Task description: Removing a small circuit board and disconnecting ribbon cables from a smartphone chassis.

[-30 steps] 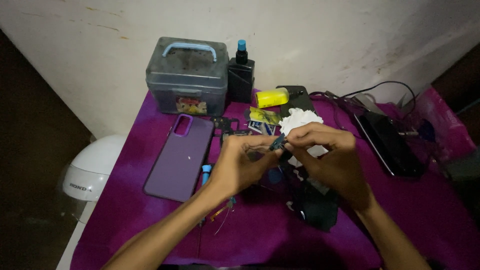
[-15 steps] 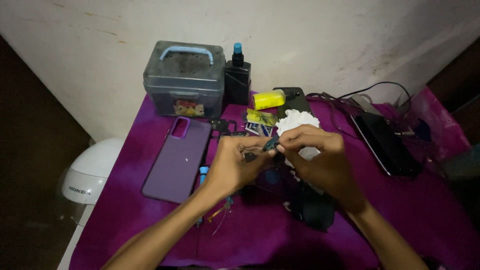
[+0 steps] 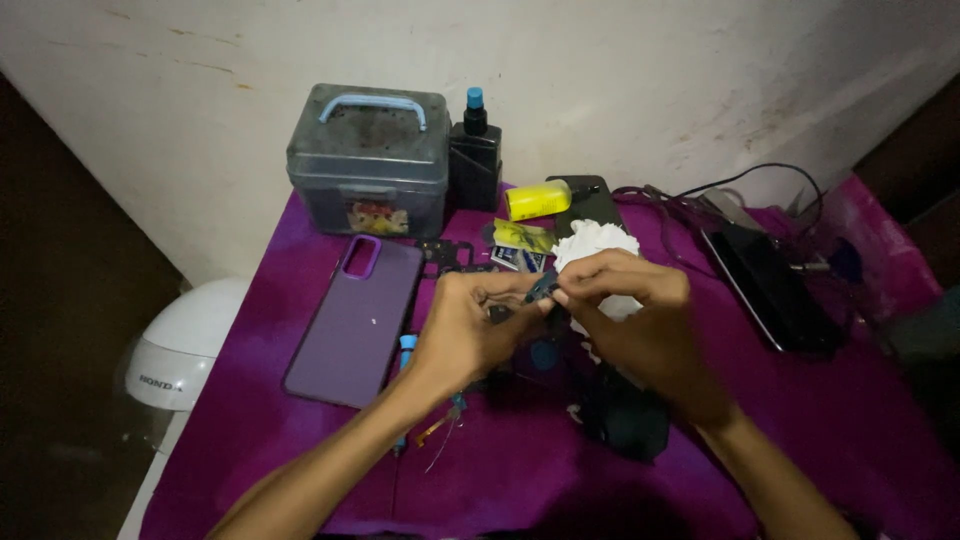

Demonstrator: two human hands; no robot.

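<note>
Head view, one moment over a table draped in magenta cloth point(image 3: 820, 430). Item held: a small dark part point(image 3: 541, 291), pinched between the fingertips of both hands above the middle of the cloth; its kind cannot be told. Left hand point(image 3: 470, 335): fingers curled, thumb and forefinger closed on the part's left end. Right hand point(image 3: 645, 320): fingers bent, closed on the part's right end, a white tissue point(image 3: 592, 243) seen just behind it. Laid to the left: a purple phone back cover point(image 3: 357, 320), flat. Set against the wall: a grey box with a blue handle point(image 3: 370, 165), a black bottle with a blue cap point(image 3: 474, 155) beside it. Near these: a yellow cylinder point(image 3: 537, 199). At the right: a dark phone point(image 3: 770, 290) and black cables point(image 3: 760, 185). Beside the table, left: a white helmet point(image 3: 180, 350).
</note>
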